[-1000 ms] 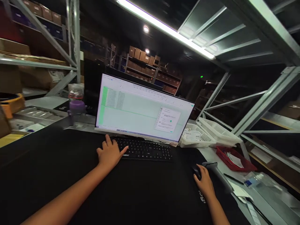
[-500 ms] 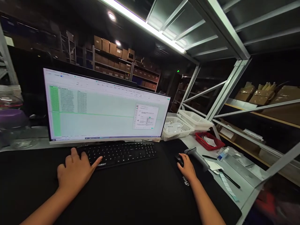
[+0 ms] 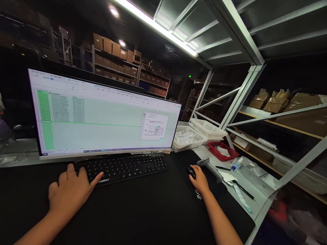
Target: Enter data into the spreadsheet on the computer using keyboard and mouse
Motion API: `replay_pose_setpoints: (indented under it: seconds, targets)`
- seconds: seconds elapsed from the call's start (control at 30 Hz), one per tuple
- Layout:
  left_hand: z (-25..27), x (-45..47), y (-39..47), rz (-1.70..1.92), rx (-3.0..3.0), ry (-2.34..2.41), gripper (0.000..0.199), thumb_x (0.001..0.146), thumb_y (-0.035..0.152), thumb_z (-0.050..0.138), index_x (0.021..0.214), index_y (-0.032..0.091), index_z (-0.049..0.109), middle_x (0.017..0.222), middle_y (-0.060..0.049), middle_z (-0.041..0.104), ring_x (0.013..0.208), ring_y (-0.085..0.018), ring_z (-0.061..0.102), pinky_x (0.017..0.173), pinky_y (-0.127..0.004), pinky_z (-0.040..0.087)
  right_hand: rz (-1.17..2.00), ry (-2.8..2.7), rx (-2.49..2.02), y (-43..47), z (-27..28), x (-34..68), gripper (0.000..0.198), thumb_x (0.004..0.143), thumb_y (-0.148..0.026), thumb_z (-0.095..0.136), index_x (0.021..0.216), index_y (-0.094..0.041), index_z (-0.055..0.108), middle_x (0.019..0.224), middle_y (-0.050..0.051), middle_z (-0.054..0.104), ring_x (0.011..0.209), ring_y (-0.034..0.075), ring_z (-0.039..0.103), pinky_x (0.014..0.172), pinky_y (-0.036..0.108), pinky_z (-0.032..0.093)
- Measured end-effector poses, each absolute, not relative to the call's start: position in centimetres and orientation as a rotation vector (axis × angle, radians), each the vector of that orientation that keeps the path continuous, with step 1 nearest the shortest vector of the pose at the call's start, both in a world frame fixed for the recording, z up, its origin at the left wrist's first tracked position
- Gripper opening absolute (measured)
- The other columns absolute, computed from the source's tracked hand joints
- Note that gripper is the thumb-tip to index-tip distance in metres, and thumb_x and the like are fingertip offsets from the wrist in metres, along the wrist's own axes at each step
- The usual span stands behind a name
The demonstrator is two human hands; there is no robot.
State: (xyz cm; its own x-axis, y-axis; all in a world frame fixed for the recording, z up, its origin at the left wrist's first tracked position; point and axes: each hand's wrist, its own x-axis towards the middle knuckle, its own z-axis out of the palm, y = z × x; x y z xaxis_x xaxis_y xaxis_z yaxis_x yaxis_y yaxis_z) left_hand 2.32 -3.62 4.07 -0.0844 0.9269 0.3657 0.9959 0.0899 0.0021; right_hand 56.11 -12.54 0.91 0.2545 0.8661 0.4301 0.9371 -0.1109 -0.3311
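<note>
My left hand point(image 3: 70, 189) rests at the left end of a black keyboard point(image 3: 125, 169), fingers spread and the thumb stretched along its front edge. On the black desk mat point(image 3: 133, 211), my right hand point(image 3: 199, 180) is curled over a black computer mouse point(image 3: 191, 172), mostly covered by the palm and fingers. Behind the keyboard stands a wide monitor point(image 3: 107, 117) showing a spreadsheet with green-tinted cells and a small pop-up window at its right. Just right of my right hand lies a grey handheld barcode scanner point(image 3: 211, 170).
White perforated baskets point(image 3: 189, 144) and a red tray point(image 3: 222, 157) stand right of the monitor. A small spray bottle point(image 3: 237, 164), black pen point(image 3: 244, 190) and label strip point(image 3: 241, 198) lie nearer. A metal rack post point(image 3: 230, 98) rises at the right; boxed shelves point(image 3: 114, 64) are behind.
The view has turned slightly right, so the monitor, keyboard and both hands sit further left in the picture. Both hands keep their places on the keyboard and mouse.
</note>
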Motion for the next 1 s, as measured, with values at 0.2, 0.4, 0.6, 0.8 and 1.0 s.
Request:
replay_pose_setpoints:
  seconds: [0.2,0.4,0.6,0.8,1.0]
  targets:
    - [4.18,2.44,-3.84,-0.278,-1.867,-2.046,0.089,0.101,0.066,0.013,0.138,0.001,0.061,0.160,-0.037,0.037,0.125,-0.046,0.056,0.089,-0.050,0.050,-0.148,-1.634,-2.019,-12.58,1.21,55.95,0.054,0.091,-0.026,0.062,0.146,-0.025,0.063,0.151,0.011,0.059,0.135,0.027,0.064,0.117,0.043,0.050]
    - [4.27,2.41,-4.10,-0.279,-1.866,-2.015,0.089,0.101,0.064,0.012,0.139,0.000,0.060,0.160,-0.037,0.038,0.125,-0.046,0.056,0.089,-0.049,0.049,-0.163,-1.631,-2.034,-12.64,1.32,55.74,0.051,0.092,-0.026,0.061,0.144,-0.023,0.065,0.151,0.013,0.059,0.133,0.028,0.065,0.117,0.044,0.050]
    - [4.05,2.02,-3.69,-0.350,-1.926,-2.046,0.094,0.097,0.066,0.010,0.139,-0.001,0.060,0.158,-0.038,0.039,0.129,-0.048,0.053,0.093,-0.053,0.048,-0.173,-1.628,-2.029,-12.68,1.48,55.67,0.051,0.091,-0.025,0.063,0.141,-0.025,0.066,0.150,0.011,0.060,0.132,0.027,0.066,0.117,0.043,0.051]
    - [3.93,1.98,-3.87,-0.381,-1.923,-2.010,0.094,0.096,0.066,0.009,0.136,-0.002,0.061,0.157,-0.039,0.039,0.128,-0.049,0.052,0.092,-0.053,0.049,-0.175,-1.630,-2.004,-12.77,1.55,55.60,0.054,0.089,-0.023,0.063,0.143,-0.029,0.065,0.147,0.009,0.061,0.132,0.026,0.066,0.117,0.042,0.051]
    - [4.27,2.31,-4.20,-0.352,-1.909,-2.006,0.098,0.097,0.066,0.001,0.133,-0.003,0.062,0.157,-0.039,0.039,0.127,-0.048,0.054,0.091,-0.053,0.049,-0.166,-1.670,-2.022,-12.91,1.75,55.62,0.047,0.091,-0.023,0.060,0.137,-0.028,0.069,0.148,0.009,0.060,0.134,0.026,0.064,0.116,0.042,0.050]
